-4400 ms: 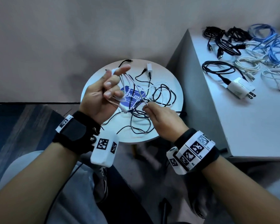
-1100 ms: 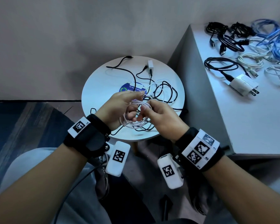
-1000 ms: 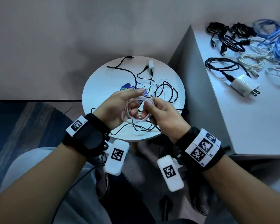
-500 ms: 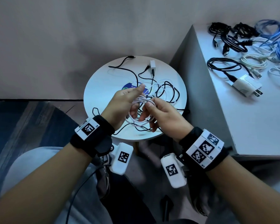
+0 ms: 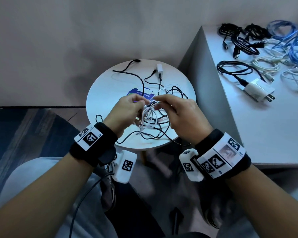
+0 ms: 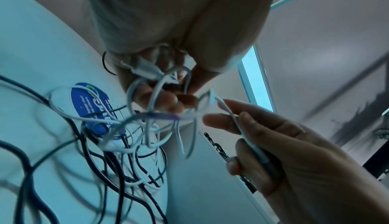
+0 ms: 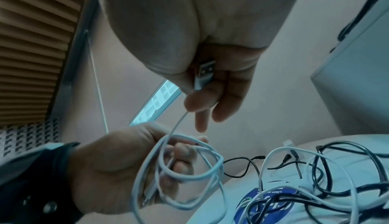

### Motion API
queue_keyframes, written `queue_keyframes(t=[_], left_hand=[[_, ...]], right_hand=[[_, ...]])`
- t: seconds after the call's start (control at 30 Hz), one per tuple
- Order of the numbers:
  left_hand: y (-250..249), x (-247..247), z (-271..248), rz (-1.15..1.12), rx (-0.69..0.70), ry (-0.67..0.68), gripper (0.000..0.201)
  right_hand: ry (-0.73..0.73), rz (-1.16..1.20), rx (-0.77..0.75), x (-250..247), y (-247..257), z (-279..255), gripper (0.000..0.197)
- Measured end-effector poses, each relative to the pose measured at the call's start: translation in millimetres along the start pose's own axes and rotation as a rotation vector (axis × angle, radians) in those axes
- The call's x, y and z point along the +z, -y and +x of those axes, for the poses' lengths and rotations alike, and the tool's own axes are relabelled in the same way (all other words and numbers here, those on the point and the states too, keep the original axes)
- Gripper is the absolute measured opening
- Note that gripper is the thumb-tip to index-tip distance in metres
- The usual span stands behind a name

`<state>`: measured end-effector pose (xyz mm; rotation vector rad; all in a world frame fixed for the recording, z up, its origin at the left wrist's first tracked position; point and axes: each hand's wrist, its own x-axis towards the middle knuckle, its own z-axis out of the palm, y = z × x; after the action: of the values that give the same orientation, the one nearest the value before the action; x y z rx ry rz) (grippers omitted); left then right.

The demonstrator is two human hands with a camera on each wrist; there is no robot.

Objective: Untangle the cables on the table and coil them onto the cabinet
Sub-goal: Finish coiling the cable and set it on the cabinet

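Observation:
A white cable (image 5: 149, 117) hangs in small loops between my two hands above the round table (image 5: 103, 93). My left hand (image 5: 127, 110) holds the coil (image 7: 185, 166) with curled fingers, and one white plug lies against its fingers (image 6: 145, 68). My right hand (image 5: 177, 110) pinches the cable's free end, its USB plug (image 7: 205, 73) lying in the palm. Black and white cables (image 5: 169, 95) lie tangled on the table under the hands. A small white charger (image 5: 160, 69) sits at the table's far edge.
The grey cabinet (image 5: 265, 131) stands to the right, with coiled black (image 5: 234, 69), white (image 5: 267, 64) and blue cables (image 5: 292, 43) and a white plug adapter (image 5: 258, 89) at its back. A blue round sticker (image 5: 139, 93) marks the table's middle.
The white cable went from long strands spread between raised hands to a small coil. Over the last second both hands rose slightly and the right hand drew the free end away to the right.

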<state>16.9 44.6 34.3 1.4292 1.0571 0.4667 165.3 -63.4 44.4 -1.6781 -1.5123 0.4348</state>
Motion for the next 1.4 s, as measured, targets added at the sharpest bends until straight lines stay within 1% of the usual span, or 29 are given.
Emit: queue_keyframes(t=[0.03,0.1,0.13,0.2,0.23,0.27,0.3,0.33,0.37,0.4,0.43,0.47,0.5,0.57,0.6,0.63,0.7,0.73,0.8,0.87,0.93,0.97,1.03,1.1,1.17,1.27,1.3,1.37,1.4], left_hand=[[-0.1,-1.1,0.5,-0.035,0.012,-0.045,0.018],[-1.8,-5.8,1.9,-0.161,0.042,-0.127,0.020],[-3.4,-8.9,2.6,-0.223,0.069,-0.156,0.021],[-6.3,-14.5,4.8,-0.292,0.140,-0.174,0.023],[-8.0,-16.2,5.0,-0.302,0.176,-0.166,0.024],[-9.4,-17.2,4.7,-0.295,0.212,-0.151,0.024],[-10.1,-17.8,4.1,-0.266,0.254,-0.130,0.023],[-10.9,-16.9,2.0,-0.219,0.302,-0.095,0.022],[-11.3,-15.1,-1.2,-0.168,0.350,-0.047,0.021],[-12.3,-12.6,-5.8,-0.128,0.395,0.010,0.020],[-13.6,-9.8,-10.8,-0.106,0.435,0.064,0.019],[-14.5,-7.1,-14.9,-0.098,0.468,0.111,0.019],[-15.1,-4.7,-18.1,-0.096,0.494,0.146,0.018],[-15.4,-1.7,-22.0,-0.080,0.529,0.169,0.021],[-15.6,-1.6,-22.8,-0.078,0.542,0.166,0.022],[-15.3,-2.1,-22.9,-0.088,0.547,0.160,0.022],[-15.5,-4.5,-21.6,-0.131,0.521,0.145,0.024],[-16.5,-5.6,-20.6,-0.156,0.496,0.132,0.025],[-18.3,-7.2,-17.4,-0.200,0.446,0.096,0.027],[-20.0,-9.5,-13.8,-0.294,0.376,0.081,0.029],[-21.6,-13.5,-10.8,-0.412,0.276,0.074,0.031],[-21.8,-15.7,-9.5,-0.422,0.238,0.067,0.029],[-19.8,-19.1,-6.8,-0.316,0.215,0.051,0.024],[-16.3,-19.2,-6.0,-0.204,0.244,0.081,0.021],[-15.7,-16.6,-8.9,-0.199,0.290,0.170,0.021],[-18.9,-14.3,-14.0,-0.219,0.325,0.245,0.024],[-20.0,-14.1,-14.8,-0.188,0.314,0.246,0.023],[-22.3,-13.0,-15.5,-0.043,0.261,0.248,0.025],[-22.6,-12.3,-15.3,0.065,0.229,0.272,0.032]], right_hand=[[0.030,0.034,0.031,-2.7,0.8,0.5,0.023],[0.161,0.069,0.102,-11.2,3.5,2.8,0.025],[0.254,0.043,0.142,-15.8,4.8,4.0,0.026],[0.429,-0.094,0.226,-22.9,5.6,3.9,0.025],[0.460,-0.170,0.253,-23.7,4.6,3.1,0.023],[0.436,-0.223,0.263,-22.1,2.9,2.3,0.020],[0.357,-0.246,0.256,-18.4,0.8,1.2,0.017],[0.230,-0.235,0.239,-13.7,-0.1,0.2,0.014],[0.073,-0.185,0.203,-9.1,0.5,0.0,0.014],[-0.083,-0.121,0.134,-6.3,3.4,0.6,0.019],[-0.192,-0.073,0.057,-4.1,6.7,1.7,0.026],[-0.234,-0.033,0.006,-2.7,9.3,2.6,0.033],[-0.215,0.017,-0.003,-2.2,11.2,3.7,0.039],[-0.074,0.142,0.115,-2.6,13.1,5.7,0.044],[-0.016,0.190,0.176,-2.0,11.1,5.7,0.042],[0.021,0.188,0.199,-1.5,8.1,5.6,0.036],[0.056,0.090,0.159,-2.8,2.9,5.7,0.018],[0.059,0.058,0.139,-3.7,1.4,6.1,0.014],[0.045,0.030,0.137,-4.4,-1.5,7.2,0.017],[0.046,0.030,0.158,-4.2,-3.1,7.7,0.023],[0.082,0.028,0.196,-3.1,-5.7,5.8,0.029],[0.118,0.020,0.226,-4.2,-5.8,4.6,0.033],[0.214,-0.056,0.284,-8.6,-4.3,2.2,0.045],[0.256,-0.148,0.301,-11.2,-1.6,1.7,0.049],[0.207,-0.082,0.281,-11.2,3.1,3.4,0.043],[0.132,0.186,0.202,-7.8,7.4,6.0,0.018],[0.098,0.224,0.177,-8.1,7.3,6.9,0.017],[0.033,0.188,0.126,-9.7,5.0,6.9,0.018],[0.011,0.172,0.099,-10.1,4.2,6.5,0.017]])
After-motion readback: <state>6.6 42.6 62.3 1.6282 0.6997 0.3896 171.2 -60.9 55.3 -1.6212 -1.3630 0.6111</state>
